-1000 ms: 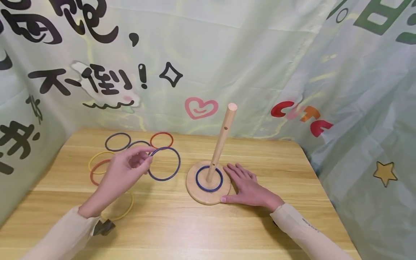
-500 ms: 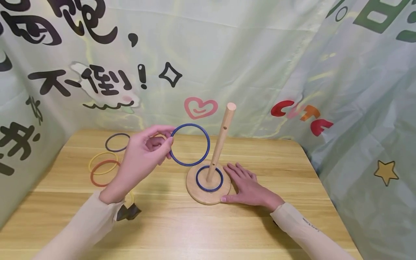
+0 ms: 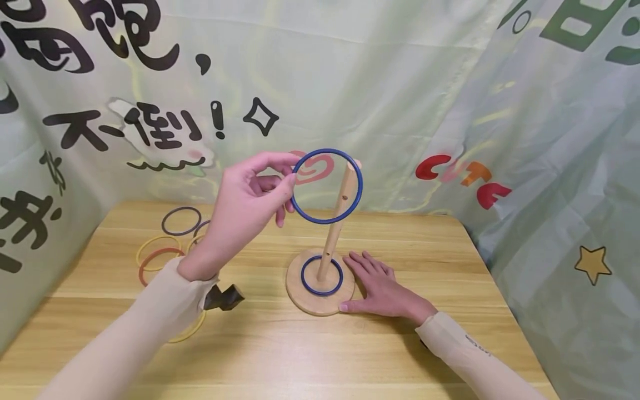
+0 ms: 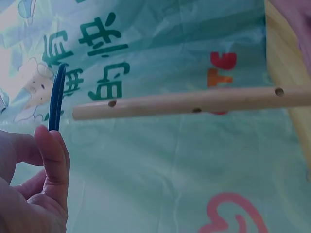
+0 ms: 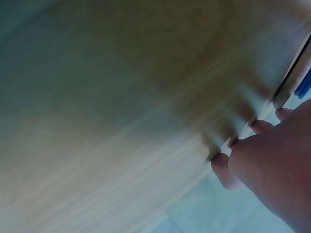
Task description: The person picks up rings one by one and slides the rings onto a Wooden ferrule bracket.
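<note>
My left hand (image 3: 250, 200) pinches a blue ring (image 3: 361, 186) by its left side, thumb against fingers. In the head view this ring overlaps the top of a wooden peg (image 3: 334, 236); the left wrist view has the ring (image 4: 56, 97) edge-on, just beyond the peg's tip (image 4: 80, 112). The peg stands upright on a round wooden base (image 3: 320, 306). Around the peg's foot lies another blue ring (image 3: 322, 293). My right hand (image 3: 380, 289) rests against the right edge of the base, fingers extended, palm down.
Left of the stand, several rings lie on the wooden table (image 3: 400, 350): a dark blue one (image 3: 181, 208), an orange-red one (image 3: 141, 272) and yellow ones, one (image 3: 190, 334) nearer the front. My left forearm partly covers them. A printed curtain (image 3: 380, 100) hangs behind the table and at both sides.
My left hand has lifted the blue ring up and to the right, from over the loose rings to the top of the peg. The right hand and the stand have stayed still.
</note>
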Demonstrator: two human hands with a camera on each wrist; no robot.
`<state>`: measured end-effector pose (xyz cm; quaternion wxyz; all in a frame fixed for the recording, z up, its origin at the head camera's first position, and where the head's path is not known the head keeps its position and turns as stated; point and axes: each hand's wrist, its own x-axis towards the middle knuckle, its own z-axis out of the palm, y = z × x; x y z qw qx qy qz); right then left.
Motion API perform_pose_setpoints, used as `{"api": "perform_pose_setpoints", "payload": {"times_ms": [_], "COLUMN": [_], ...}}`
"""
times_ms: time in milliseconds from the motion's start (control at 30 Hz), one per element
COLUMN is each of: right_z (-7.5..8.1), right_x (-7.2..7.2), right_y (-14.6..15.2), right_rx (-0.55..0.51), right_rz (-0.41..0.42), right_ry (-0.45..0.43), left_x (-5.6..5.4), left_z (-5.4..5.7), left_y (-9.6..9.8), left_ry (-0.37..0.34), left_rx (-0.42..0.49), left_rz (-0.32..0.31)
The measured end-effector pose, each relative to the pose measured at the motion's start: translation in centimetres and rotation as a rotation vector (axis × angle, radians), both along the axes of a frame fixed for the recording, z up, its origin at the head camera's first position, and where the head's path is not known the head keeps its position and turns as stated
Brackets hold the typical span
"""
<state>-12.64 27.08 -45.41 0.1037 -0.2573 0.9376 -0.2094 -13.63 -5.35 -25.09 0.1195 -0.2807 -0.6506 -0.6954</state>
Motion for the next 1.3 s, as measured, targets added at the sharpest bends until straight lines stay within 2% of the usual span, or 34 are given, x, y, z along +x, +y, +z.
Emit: {"api": "perform_pose_setpoints", "payload": {"times_ms": [167,267,467,733,933,1133,1300], "right_z": [0.0,-0.1,-0.2,0.1,-0.1,0.0,0.1], "right_x": [0.0,0.0,-0.2,0.0,-0.1,0.0,0.0], "right_y": [0.0,0.0,0.1,0.1,0.1,0.1,0.0], "right_rx": [0.002,0.015,0.018,0.007,0.025,0.021,0.016], "right_rz": [-0.002,-0.006,-0.010,-0.007,-0.013,-0.006,-0.005], "right_ry": [0.015,0.016,-0.007,-0.014,-0.018,-0.004,0.008], "left_x": [-0.6,-1.1,-2.1,-3.0,-3.3,-3.6,-3.7], "left_z": [0.3,0.0,-1.3,-3.2,-5.2,-7.9,-10.2], "left_y": [1.4,1.9,2.4,2.9,2.8,2.8,2.9], "left_ry": [-0.013,-0.045,-0.130,-0.189,-0.271,-0.341,-0.371], "left_rx": [0.011,0.011,-0.002,-0.093,-0.144,-0.199,-0.242], "left_rz": [-0.035,-0.050,-0.073,-0.056,-0.051,-0.053,-0.042]}}
